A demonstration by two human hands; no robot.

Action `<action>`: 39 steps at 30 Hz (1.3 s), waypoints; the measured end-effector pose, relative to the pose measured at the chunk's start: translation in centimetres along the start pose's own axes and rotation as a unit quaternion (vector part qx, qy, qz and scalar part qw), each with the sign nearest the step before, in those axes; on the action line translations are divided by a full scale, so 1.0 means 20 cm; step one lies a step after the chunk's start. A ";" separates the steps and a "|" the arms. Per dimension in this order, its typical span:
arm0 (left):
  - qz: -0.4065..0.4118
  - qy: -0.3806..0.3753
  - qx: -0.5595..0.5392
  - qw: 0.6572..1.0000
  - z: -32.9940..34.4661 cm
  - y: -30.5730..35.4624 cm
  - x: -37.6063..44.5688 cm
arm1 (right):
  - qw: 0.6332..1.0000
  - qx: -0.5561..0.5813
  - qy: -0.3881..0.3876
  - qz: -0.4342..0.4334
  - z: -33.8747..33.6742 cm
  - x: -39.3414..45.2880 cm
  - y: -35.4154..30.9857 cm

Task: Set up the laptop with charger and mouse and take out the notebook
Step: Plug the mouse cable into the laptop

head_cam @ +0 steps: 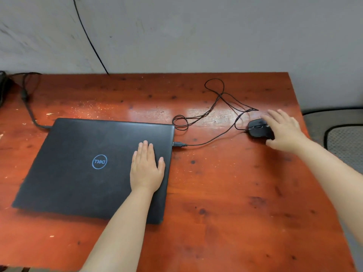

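A closed black laptop [84,167] with a blue logo lies on the red-brown wooden table [235,203]. My left hand [146,167] rests flat on the lid near its right edge, fingers together. A black wired mouse [258,128] sits at the right; its thin cable [216,101] loops across the table to a plug [179,144] in the laptop's right side. My right hand [284,130] hovers over the mouse's right part, fingers spread, blurred. A charger cable [29,110] runs from the back left into the laptop's far left corner. No notebook is in view.
A grey wall stands behind the table, with a black wire [88,36] hanging down it. A dark object [2,85] sits at the far left edge. A mesh chair seat [345,142] is beyond the table's right edge.
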State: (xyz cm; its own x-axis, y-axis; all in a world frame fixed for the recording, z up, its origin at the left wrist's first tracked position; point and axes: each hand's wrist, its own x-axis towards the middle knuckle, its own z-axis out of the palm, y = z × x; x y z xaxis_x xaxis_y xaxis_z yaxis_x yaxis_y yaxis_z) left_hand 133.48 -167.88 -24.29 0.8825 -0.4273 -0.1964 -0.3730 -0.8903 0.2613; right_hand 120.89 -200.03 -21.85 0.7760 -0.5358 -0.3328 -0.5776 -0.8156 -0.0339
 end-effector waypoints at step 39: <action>0.031 -0.006 0.044 0.999 -0.21 -0.77 -0.61 | 0.967 0.158 0.078 0.183 0.36 -0.87 -1.14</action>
State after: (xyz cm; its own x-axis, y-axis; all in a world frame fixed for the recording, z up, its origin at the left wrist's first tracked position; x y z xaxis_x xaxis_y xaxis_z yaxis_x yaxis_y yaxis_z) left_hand 129.66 -148.33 -21.99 0.8531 -0.4841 -0.1947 -0.4517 -0.8719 0.1889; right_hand 118.77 -170.46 -22.06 0.5203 -0.8222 -0.2309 -0.8498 -0.4715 -0.2358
